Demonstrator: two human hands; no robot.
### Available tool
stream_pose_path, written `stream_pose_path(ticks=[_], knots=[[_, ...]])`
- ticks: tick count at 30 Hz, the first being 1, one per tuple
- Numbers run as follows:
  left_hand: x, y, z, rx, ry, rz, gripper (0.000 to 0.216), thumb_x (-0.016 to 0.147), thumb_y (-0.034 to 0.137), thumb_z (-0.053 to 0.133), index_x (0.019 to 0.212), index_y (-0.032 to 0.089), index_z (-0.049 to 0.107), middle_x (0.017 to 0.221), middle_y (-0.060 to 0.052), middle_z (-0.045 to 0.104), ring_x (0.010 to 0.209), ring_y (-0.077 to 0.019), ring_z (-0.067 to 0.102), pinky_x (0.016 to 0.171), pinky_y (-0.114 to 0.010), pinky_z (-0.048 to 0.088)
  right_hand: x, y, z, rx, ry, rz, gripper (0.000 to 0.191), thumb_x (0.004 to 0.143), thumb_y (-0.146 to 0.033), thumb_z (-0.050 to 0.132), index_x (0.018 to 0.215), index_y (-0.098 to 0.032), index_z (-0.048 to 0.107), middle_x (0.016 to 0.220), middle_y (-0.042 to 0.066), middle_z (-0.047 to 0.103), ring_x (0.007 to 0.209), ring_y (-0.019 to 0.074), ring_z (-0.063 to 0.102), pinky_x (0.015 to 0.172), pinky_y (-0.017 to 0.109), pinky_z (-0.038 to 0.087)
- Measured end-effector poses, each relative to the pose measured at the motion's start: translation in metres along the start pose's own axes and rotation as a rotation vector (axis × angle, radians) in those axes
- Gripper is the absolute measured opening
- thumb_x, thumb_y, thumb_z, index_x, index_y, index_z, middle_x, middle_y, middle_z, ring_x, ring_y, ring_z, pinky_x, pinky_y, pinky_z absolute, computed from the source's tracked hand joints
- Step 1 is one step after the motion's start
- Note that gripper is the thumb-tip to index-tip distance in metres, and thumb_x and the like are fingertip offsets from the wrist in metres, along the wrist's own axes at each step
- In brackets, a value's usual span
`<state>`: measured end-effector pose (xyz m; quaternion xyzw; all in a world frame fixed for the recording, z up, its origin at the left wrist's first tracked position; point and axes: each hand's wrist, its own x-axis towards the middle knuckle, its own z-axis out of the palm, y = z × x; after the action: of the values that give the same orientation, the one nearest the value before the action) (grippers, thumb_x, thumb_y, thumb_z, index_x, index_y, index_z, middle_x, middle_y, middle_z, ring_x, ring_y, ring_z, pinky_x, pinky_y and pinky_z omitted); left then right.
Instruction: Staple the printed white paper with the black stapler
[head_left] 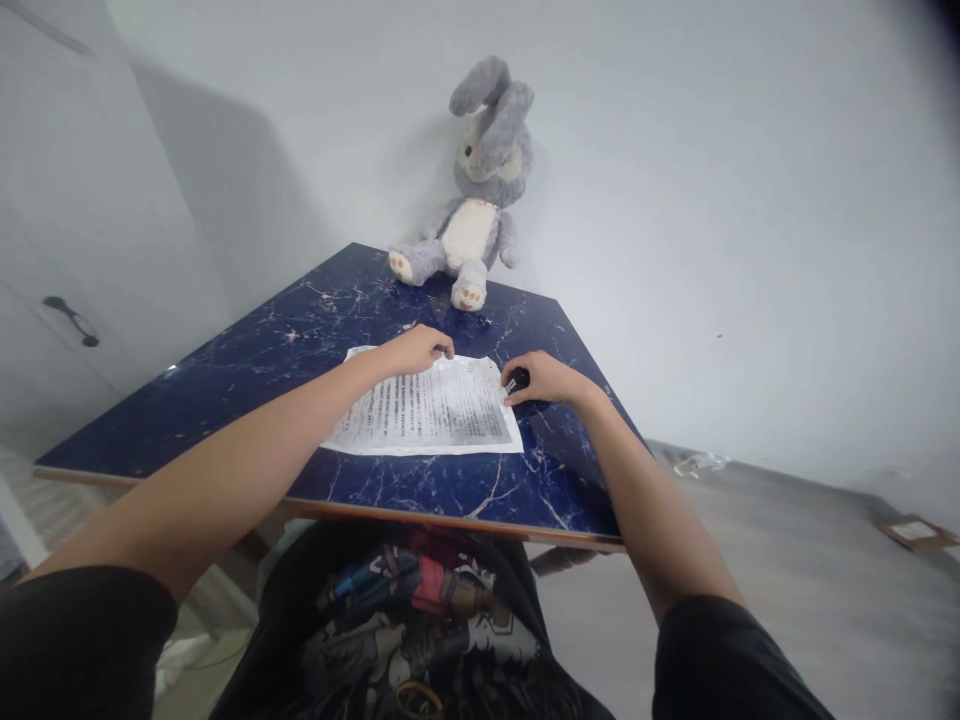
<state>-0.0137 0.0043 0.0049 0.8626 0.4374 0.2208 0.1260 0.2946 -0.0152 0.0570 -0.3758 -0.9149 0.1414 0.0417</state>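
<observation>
A sheet of printed paper (pixel 431 412) lies flat on the dark blue marbled table (pixel 262 370). My left hand (pixel 415 350) rests on the paper's far edge with its fingers curled down onto it. My right hand (pixel 541 378) lies at the paper's far right corner, closed round a small black object (pixel 517 380) that looks like a stapler or stamp; what it is exactly I cannot make out. The black object touches the paper's corner.
A grey and white plush rabbit (pixel 480 190) sits at the table's far edge against the white wall. A white cabinet with a dark handle (pixel 71 320) stands to the left. Grey floor lies to the right, with a small framed item (pixel 915 530) on it.
</observation>
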Motion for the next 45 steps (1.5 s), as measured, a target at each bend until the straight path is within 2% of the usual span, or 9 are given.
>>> stream_pose_path(ticks=[4, 9, 13, 17, 19, 21, 29, 40, 45], knots=[[0.0, 0.005, 0.002, -0.036, 0.014, 0.003, 0.033, 0.092, 0.016, 0.049, 0.106, 0.023, 0.079, 0.113, -0.007, 0.078, 0.101, -0.0219, 0.07, 0.095, -0.033, 0.05, -0.001, 0.001, -0.002, -0.015, -0.011, 0.0, 0.032, 0.07, -0.041, 0.09, 0.094, -0.023, 0.078, 0.095, 0.004, 0.077, 0.09, 0.025, 0.07, 0.082, 0.036, 0.051], [-0.002, 0.012, 0.004, -0.075, -0.007, 0.005, 0.033, 0.093, 0.016, 0.049, 0.108, 0.022, 0.078, 0.114, -0.008, 0.078, 0.104, -0.0226, 0.071, 0.095, -0.033, 0.051, -0.004, 0.002, -0.004, -0.021, -0.023, -0.042, 0.046, 0.069, -0.04, 0.089, 0.109, -0.023, 0.072, 0.106, 0.005, 0.075, 0.096, 0.0259, 0.068, 0.088, 0.037, 0.05], [-0.003, 0.014, 0.006, -0.103, -0.007, 0.004, 0.033, 0.093, 0.015, 0.05, 0.108, 0.022, 0.078, 0.116, -0.008, 0.077, 0.106, -0.023, 0.07, 0.094, -0.033, 0.051, -0.007, 0.0, -0.008, 0.05, -0.021, -0.04, 0.052, 0.076, -0.047, 0.083, 0.117, -0.021, 0.066, 0.116, 0.009, 0.071, 0.102, 0.0267, 0.065, 0.089, 0.037, 0.049], [-0.004, 0.021, 0.007, -0.15, -0.036, 0.016, 0.031, 0.094, 0.017, 0.051, 0.109, 0.021, 0.078, 0.114, -0.008, 0.078, 0.103, -0.0225, 0.07, 0.092, -0.033, 0.051, -0.005, 0.004, -0.006, 0.227, 0.09, -0.008, 0.045, 0.095, -0.062, 0.057, 0.108, -0.02, 0.066, 0.11, 0.01, 0.072, 0.099, 0.0249, 0.064, 0.09, 0.037, 0.05], [-0.005, 0.026, 0.008, -0.163, -0.063, 0.022, 0.031, 0.093, 0.016, 0.052, 0.109, 0.02, 0.078, 0.114, -0.009, 0.077, 0.101, -0.0225, 0.07, 0.091, -0.033, 0.05, -0.001, 0.007, -0.001, 0.274, 0.198, 0.046, 0.056, 0.102, -0.066, 0.035, 0.098, -0.02, 0.066, 0.1, 0.009, 0.071, 0.092, 0.0234, 0.064, 0.087, 0.037, 0.049], [-0.005, 0.029, 0.008, -0.171, -0.076, 0.01, 0.032, 0.092, 0.014, 0.052, 0.109, 0.02, 0.079, 0.113, -0.01, 0.077, 0.1, -0.0224, 0.07, 0.091, -0.033, 0.049, 0.003, 0.008, 0.005, 0.228, 0.267, 0.081, 0.064, 0.104, -0.069, 0.025, 0.09, -0.02, 0.064, 0.092, 0.007, 0.071, 0.087, 0.0223, 0.063, 0.086, 0.036, 0.048], [-0.005, 0.02, -0.001, -0.255, -0.168, 0.019, 0.029, 0.084, 0.012, 0.06, 0.102, 0.022, 0.081, 0.099, -0.008, 0.078, 0.083, -0.0193, 0.066, 0.081, -0.03, 0.046, 0.013, 0.005, 0.016, 0.025, 0.267, 0.34, 0.064, 0.105, -0.059, 0.029, 0.071, -0.019, 0.065, 0.074, 0.009, 0.068, 0.079, 0.0238, 0.065, 0.077, 0.032, 0.042], [-0.005, 0.034, 0.004, -0.365, -0.128, 0.015, 0.028, 0.078, 0.009, 0.065, 0.091, 0.025, 0.084, 0.094, -0.007, 0.079, 0.082, -0.0231, 0.068, 0.081, -0.034, 0.047, 0.012, -0.008, 0.015, -0.066, 0.228, 0.304, 0.057, 0.106, -0.045, 0.027, 0.073, -0.018, 0.065, 0.075, 0.005, 0.069, 0.074, 0.0177, 0.064, 0.071, 0.026, 0.041], [-0.006, 0.032, 0.004, -0.283, -0.13, 0.007, 0.031, 0.084, 0.01, 0.06, 0.099, 0.024, 0.083, 0.098, -0.007, 0.079, 0.083, -0.0218, 0.068, 0.083, -0.033, 0.048, 0.012, -0.018, 0.021, -0.219, 0.173, 0.315, 0.047, 0.104, -0.037, 0.033, 0.083, -0.019, 0.071, 0.091, 0.01, 0.076, 0.084, 0.0232, 0.068, 0.072, 0.029, 0.042]])
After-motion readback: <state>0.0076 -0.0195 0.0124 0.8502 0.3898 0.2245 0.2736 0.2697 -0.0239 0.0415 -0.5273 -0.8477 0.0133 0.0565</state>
